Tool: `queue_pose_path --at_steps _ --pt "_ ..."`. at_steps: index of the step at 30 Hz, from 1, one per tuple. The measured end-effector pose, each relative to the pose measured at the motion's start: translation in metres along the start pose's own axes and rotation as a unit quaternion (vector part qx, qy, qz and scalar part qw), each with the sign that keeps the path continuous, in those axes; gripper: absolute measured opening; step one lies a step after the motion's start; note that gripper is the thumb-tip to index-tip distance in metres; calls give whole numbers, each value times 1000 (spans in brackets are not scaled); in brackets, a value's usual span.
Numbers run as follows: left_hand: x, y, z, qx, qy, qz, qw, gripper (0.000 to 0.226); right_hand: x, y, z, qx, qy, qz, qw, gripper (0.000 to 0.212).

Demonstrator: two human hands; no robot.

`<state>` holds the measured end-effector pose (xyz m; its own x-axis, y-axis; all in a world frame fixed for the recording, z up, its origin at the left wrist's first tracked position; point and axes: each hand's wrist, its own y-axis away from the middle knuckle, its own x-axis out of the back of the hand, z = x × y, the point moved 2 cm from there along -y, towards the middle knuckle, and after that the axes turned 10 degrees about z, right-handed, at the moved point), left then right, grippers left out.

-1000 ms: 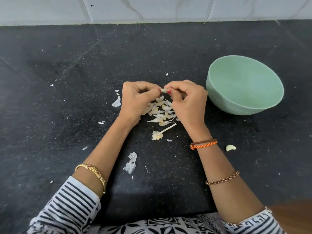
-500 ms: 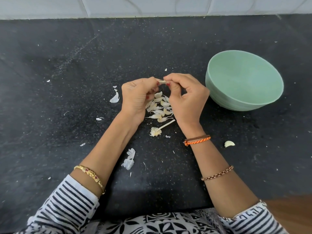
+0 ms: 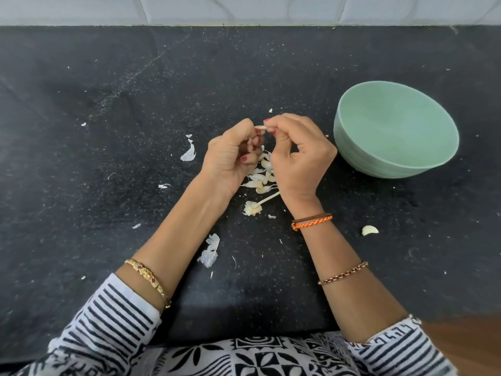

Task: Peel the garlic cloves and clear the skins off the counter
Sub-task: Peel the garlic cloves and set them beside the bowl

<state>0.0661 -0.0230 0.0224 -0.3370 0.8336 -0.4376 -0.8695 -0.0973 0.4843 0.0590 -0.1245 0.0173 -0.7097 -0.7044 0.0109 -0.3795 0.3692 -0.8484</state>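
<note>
Garlic, one small clove (image 3: 262, 127), sits pinched between my two hands above the bench (image 3: 108, 109), near the centre of view and slightly toward twelve o'clock. Its long axis runs roughly nine to three, one end in each grip. My left hand (image 3: 231, 156) has its fingers curled, fingertips nipping the nine o'clock end; my right hand (image 3: 298, 156) pinches the three o'clock end between thumb and forefinger, the other fingers loosely curled. I judge the clove light, firm and a little slippery once bare, its skin papery, thin and prone to tearing into flakes; the best hold looks like the two tips, leaving the belly free for a nail to lift the skin.

Directly below the hands, toward six o'clock, lies a heap of garlic pieces (image 3: 260, 175); whether they are peeled I cannot tell. Just past it at six lies the stripped stem and root (image 3: 256, 206). Loose skins (image 3: 210, 252) lie further toward six and another skin flake (image 3: 189, 153) at nine. A lone clove (image 3: 369, 230) rests at four o'clock, well apart. The green bowl (image 3: 349, 147) stands at three o'clock, seemingly empty.
</note>
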Motion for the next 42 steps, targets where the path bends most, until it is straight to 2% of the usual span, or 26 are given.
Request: queue_pose_path --at_steps 2,4,6,8,11,14,17,20,25,32,37,42 --pt "2 -1 4 -46 -17 11 999 51 -1 2 0 -63 -26 -11 998 22" --pt "2 -1 7 -98 -53 16 994 53 -2 3 -1 -172 -62 -31 983 23" --pt "3 0 7 -105 -68 22 992 53 -2 2 -5 -285 -120 -39 950 24" --pt "7 -3 6 -111 -77 49 990 51 1 -3 -6 -368 -187 -15 911 27" --pt "12 -5 8 -182 -132 97 970 45 5 -11 -5 -415 -218 -40 882 29" --pt "8 -1 5 -272 -186 58 942 35 5 -9 -5 -449 -199 -117 863 22" --pt "9 1 2 -337 -237 32 911 36 5 -10 -3 -442 -174 -148 867 22" --pt "12 0 7 -372 -248 14 894 11 7 -12 -1 -403 -143 -169 888 25" --pt "13 -1 9 -381 -258 -17 888 19 5 -10 1 -384 -96 -181 900 13" --pt "10 2 10 -356 -240 -37 902 22 7 -12 2 -389 -97 -191 896 12" --pt "11 0 11 -307 -233 -41 922 11 7 -13 3 -402 -116 -234 877 18" --pt "10 -1 9 -277 -226 -42 933 9 6 -14 4 -423 -146 -253 858 22"
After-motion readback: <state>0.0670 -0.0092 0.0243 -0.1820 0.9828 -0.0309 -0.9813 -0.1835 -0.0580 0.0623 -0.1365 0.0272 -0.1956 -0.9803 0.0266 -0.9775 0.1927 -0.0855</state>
